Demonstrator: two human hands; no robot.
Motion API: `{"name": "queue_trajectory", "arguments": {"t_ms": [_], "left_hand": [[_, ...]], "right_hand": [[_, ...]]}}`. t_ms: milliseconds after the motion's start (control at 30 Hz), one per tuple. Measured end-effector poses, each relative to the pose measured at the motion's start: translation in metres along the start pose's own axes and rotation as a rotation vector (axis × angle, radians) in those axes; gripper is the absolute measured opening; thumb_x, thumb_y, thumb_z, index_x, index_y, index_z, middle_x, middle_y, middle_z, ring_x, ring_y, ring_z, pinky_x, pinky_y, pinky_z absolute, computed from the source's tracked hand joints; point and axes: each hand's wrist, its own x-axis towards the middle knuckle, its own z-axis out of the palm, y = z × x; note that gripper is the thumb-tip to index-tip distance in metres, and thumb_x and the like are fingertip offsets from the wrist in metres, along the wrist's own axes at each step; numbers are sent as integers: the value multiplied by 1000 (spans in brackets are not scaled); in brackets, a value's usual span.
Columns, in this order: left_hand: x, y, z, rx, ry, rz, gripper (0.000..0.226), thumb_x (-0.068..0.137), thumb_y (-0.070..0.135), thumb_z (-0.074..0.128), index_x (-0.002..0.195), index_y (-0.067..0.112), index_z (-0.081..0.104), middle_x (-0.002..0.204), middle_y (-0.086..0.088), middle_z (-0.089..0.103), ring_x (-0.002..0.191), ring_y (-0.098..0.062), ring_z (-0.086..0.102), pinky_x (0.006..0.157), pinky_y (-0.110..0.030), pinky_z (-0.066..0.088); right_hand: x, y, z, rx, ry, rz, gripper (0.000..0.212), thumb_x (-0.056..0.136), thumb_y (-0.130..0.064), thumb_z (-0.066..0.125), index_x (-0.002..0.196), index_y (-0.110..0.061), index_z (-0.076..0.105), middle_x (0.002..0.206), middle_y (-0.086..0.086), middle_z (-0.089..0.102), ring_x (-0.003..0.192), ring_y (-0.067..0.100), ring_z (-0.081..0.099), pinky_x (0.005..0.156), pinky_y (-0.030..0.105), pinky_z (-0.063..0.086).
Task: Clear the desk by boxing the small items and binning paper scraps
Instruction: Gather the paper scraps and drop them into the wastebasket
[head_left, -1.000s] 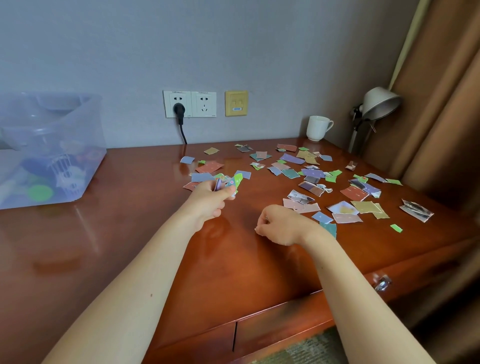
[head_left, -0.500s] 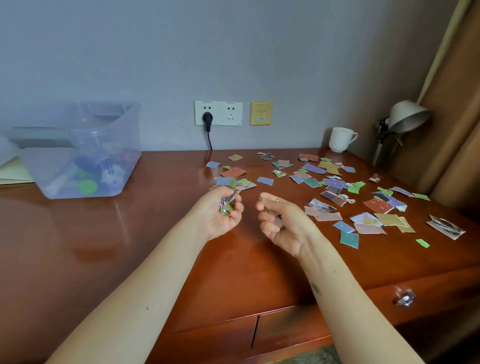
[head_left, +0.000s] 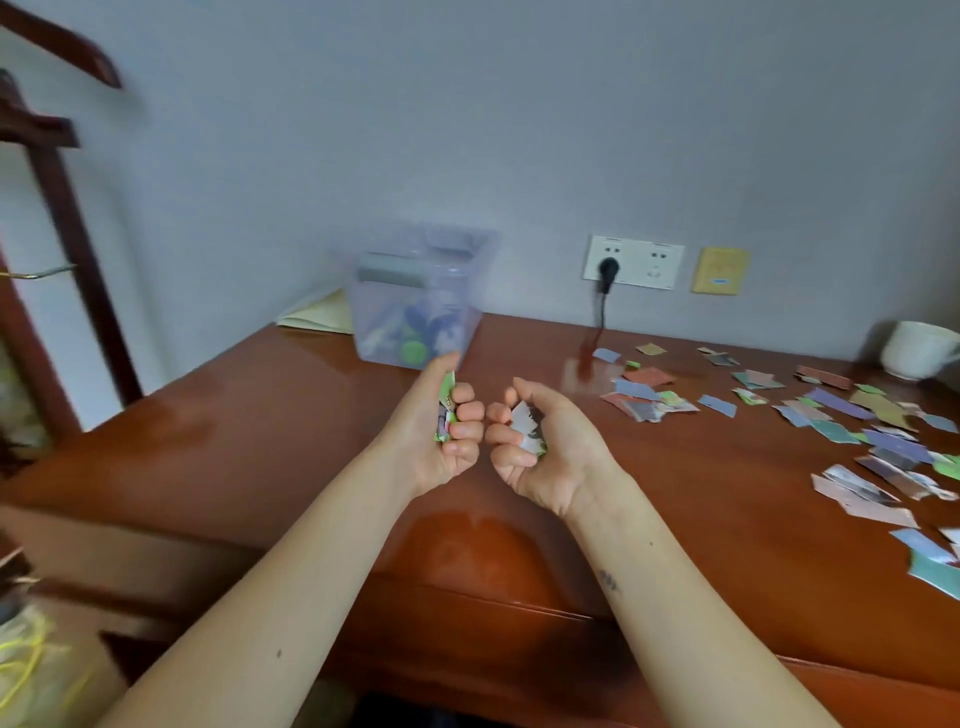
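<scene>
A: What are the 2 hands doing?

B: Both are gripping paper scraps, palms turned up, just beside each other above the near middle of the tabletop (head_left: 270, 431). The left hand (head_left: 441, 431) is clenching a green and purple bundle (head_left: 445, 410). The right hand (head_left: 540, 441) is curling its fingers (head_left: 506, 439) around a whitish piece with a dark print (head_left: 525, 428).

A: Where are the rest lying?

B: The loose scraps (head_left: 831, 415) are spreading across the right half of the tabletop, from the far edge under the wall socket (head_left: 631, 262) toward the near right corner. The clear box (head_left: 415, 296) is standing at the far edge, left of the socket, already holding small items.

A: And the bin?

B: I am not seeing one for certain. Something blurred with yellow strands (head_left: 26, 660) is sitting low at the near left, but I cannot tell what it is.

A: How should this step go?

B: I am judging that the person is carrying 2 handfuls off to dump. Keeping the fingers closed and palms up should be stopping bits from slipping out, and releasing low inside the bin should be keeping them from fluttering away.

A: Any readable writing?

B: None. Prints on the scraps and the yellow wall plate (head_left: 719, 270) are too blurred to read.
</scene>
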Motion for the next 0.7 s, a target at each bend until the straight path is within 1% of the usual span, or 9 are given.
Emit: {"name": "queue_trajectory", "arguments": {"t_ms": [200, 233, 333, 400, 500, 633, 700], "left_hand": [[-61, 30, -64, 19, 141, 143, 49, 93, 49, 46, 56, 22, 29, 47, 6, 27, 32, -6, 23, 32, -14, 13], [-73, 35, -75, 34, 169, 166, 50, 93, 52, 45, 56, 23, 29, 48, 6, 26, 33, -6, 22, 33, -15, 13], [-109, 47, -112, 104, 262, 216, 59, 87, 69, 43, 54, 23, 29, 49, 6, 24, 34, -7, 21, 34, -15, 12], [-132, 54, -139, 109, 308, 247, 61, 86, 74, 38, 54, 23, 28, 47, 5, 24, 34, -7, 20, 34, -14, 12], [-164, 59, -177, 63, 372, 296, 58, 92, 66, 34, 55, 23, 28, 49, 6, 24, 34, -7, 19, 34, -13, 12], [-199, 59, -220, 21, 465, 356, 52, 95, 55, 33, 55, 22, 29, 48, 6, 24, 34, -6, 19, 35, -13, 11], [-215, 58, -241, 9, 509, 378, 49, 95, 49, 33, 54, 21, 34, 47, 7, 25, 33, -6, 20, 34, -12, 12]], "right_hand": [[27, 58, 60, -65, -106, 132, 31, 95, -25, 45, 66, -14, 49, 58, 0, 38, 34, 7, 29, 30, 13, 15], [31, 69, 71, -77, -129, 158, 31, 94, -25, 46, 66, -14, 49, 58, 0, 38, 34, 7, 29, 30, 13, 16], [43, 105, 103, -115, -190, 236, 32, 94, -24, 45, 64, -13, 50, 56, 0, 39, 34, 8, 30, 30, 12, 17], [50, 131, 124, -148, -230, 285, 32, 94, -24, 45, 64, -13, 50, 56, 0, 40, 34, 8, 30, 29, 12, 17], [58, 172, 151, -180, -282, 355, 30, 94, -24, 45, 66, -13, 49, 56, 0, 39, 35, 8, 30, 29, 13, 18], [67, 224, 178, -210, -302, 429, 26, 95, -21, 44, 72, -12, 50, 56, 0, 39, 35, 8, 30, 28, 15, 19], [71, 248, 188, -224, -317, 460, 24, 95, -19, 42, 74, -11, 50, 55, 0, 39, 34, 9, 31, 28, 15, 21]]}}
